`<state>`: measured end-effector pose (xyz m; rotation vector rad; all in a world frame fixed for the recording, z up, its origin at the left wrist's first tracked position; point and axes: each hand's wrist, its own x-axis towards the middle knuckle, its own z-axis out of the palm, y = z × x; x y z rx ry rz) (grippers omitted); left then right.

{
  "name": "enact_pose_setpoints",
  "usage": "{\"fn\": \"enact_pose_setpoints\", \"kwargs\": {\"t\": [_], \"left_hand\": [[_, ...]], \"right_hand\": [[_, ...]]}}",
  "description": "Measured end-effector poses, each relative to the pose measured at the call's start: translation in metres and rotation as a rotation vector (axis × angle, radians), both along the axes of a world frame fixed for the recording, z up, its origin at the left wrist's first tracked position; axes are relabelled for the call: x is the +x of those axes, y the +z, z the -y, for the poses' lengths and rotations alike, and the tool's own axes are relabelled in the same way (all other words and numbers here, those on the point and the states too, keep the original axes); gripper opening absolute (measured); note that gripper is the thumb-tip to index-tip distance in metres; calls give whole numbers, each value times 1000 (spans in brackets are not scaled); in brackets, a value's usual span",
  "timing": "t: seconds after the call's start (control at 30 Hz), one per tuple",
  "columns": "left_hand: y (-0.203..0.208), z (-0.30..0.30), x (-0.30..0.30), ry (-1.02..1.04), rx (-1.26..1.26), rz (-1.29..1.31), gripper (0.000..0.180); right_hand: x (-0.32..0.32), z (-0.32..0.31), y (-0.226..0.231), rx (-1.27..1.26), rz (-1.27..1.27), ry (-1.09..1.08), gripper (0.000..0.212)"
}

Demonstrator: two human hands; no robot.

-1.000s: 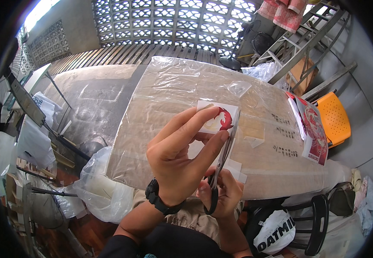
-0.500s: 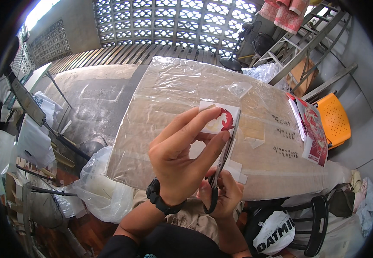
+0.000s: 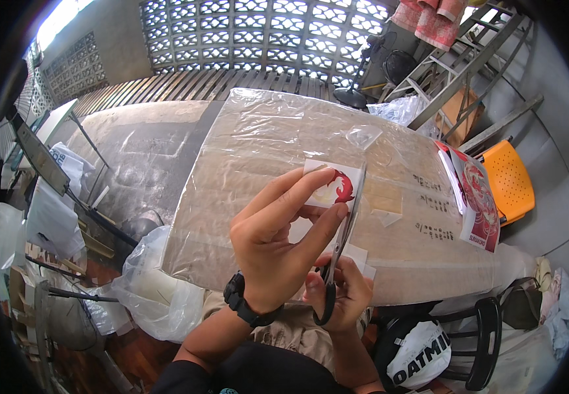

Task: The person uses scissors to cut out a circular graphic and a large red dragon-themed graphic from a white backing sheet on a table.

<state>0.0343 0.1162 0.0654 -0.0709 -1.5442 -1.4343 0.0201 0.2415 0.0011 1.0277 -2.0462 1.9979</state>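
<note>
Between the thumb and fingers of my left hand (image 3: 274, 226) is a small white card (image 3: 340, 187) with a red curled design. My fingers cover part of its left side. My right hand (image 3: 343, 295) is closed round the black handles of a pair of scissors (image 3: 328, 299). The blades point up and away from me, along the card's right edge by my left thumb. Both hands are over the near part of a plastic-wrapped table (image 3: 258, 131). Another white piece of paper (image 3: 357, 256) lies on the table behind my right hand, partly hidden.
A red-and-white printed booklet (image 3: 473, 197) lies on the table's right side, beside an orange chair (image 3: 511, 180). Clear plastic scraps (image 3: 363, 136) rest on the tabletop. A black chair (image 3: 484, 345) with a black-and-white bag stands at near right; a plastic bag (image 3: 160, 282) hangs at left.
Both hands, the card and the scissors stay nearly in place. The scissors have shifted very slightly, and the view has tilted a little.
</note>
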Motion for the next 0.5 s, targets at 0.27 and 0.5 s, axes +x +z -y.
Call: {"fn": "enact_pose_setpoints", "kwargs": {"t": [0.27, 0.5], "left_hand": [[-3, 0, -1, -8, -14, 22, 42], [-5, 3, -1, -19, -1, 20, 42]], "right_hand": [[1, -1, 0, 22, 20, -43, 21], [-2, -5, 1, -63, 169, -35, 24]]}}
